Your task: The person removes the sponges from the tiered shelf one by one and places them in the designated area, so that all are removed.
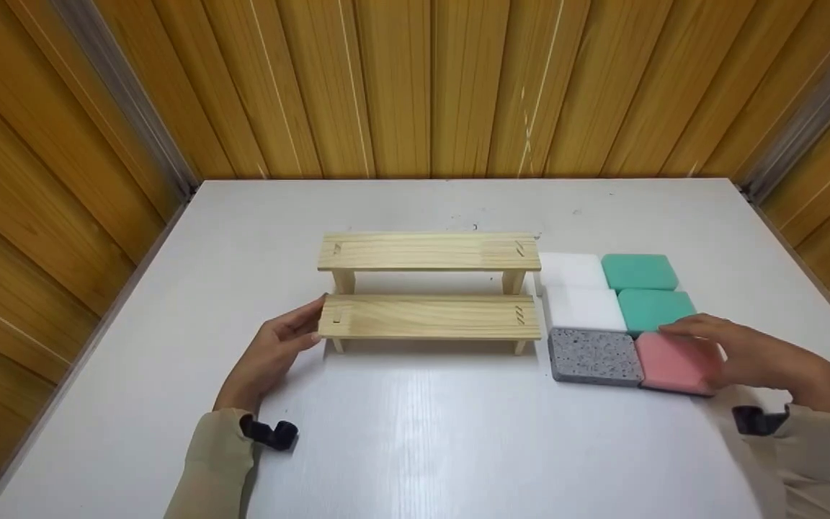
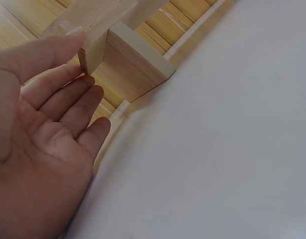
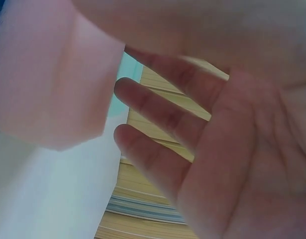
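Note:
A light wooden stand with two stepped boards [image 1: 429,317] sits mid-table. My left hand [image 1: 278,346] holds the left end of its lower board, thumb on the front corner and index finger at the back; the other fingers extend loosely below the board in the left wrist view. My right hand [image 1: 753,357] spans a pink sponge [image 1: 674,360], index finger at its far edge and thumb at its near right side. In the right wrist view, three fingers reach out straight beside the pink sponge [image 3: 53,74]. Index fingertip contact is hidden there.
Left of the pink sponge lies a speckled grey block [image 1: 595,357]. Behind these are two white blocks [image 1: 584,308] and two green sponges [image 1: 653,310], packed close to the stand's right end. Wood-patterned walls [image 1: 429,86] border the white table [image 1: 415,432].

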The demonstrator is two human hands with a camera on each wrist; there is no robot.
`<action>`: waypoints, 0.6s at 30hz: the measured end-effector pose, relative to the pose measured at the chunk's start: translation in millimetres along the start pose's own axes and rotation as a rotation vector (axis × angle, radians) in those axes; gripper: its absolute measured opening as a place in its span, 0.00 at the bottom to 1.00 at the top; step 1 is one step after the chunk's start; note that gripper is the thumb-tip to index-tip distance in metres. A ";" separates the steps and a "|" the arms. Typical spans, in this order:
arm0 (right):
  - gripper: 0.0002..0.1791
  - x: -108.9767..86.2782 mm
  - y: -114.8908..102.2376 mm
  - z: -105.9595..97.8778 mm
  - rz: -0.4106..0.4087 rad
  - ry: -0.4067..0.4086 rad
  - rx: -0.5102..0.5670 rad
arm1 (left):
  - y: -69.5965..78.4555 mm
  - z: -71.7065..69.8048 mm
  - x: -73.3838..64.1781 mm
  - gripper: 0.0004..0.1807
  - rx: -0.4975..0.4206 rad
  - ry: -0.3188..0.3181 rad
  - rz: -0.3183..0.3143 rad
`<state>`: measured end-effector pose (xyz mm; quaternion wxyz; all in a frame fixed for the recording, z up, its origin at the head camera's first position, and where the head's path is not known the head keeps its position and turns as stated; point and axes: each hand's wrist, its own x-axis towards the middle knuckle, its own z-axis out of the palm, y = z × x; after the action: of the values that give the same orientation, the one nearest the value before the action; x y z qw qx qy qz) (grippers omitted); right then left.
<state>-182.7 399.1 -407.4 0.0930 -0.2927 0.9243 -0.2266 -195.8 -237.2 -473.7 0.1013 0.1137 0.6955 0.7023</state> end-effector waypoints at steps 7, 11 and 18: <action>0.41 0.7 1.0 2.1 -0.014 0.015 0.000 | 0.0 -0.1 0.4 0.36 0.007 -0.007 0.007; 0.38 1.1 -2.4 0.9 0.025 0.000 0.031 | -0.5 -0.6 0.8 0.36 0.009 -0.004 0.002; 0.32 9.7 -20.5 -3.6 0.204 -0.027 -0.003 | -2.0 -1.3 0.0 0.32 0.036 0.021 -0.005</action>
<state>-181.5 379.9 -394.8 0.1276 -0.2002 0.9483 -0.2107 -196.2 -238.4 -475.7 0.0937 0.1061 0.7092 0.6907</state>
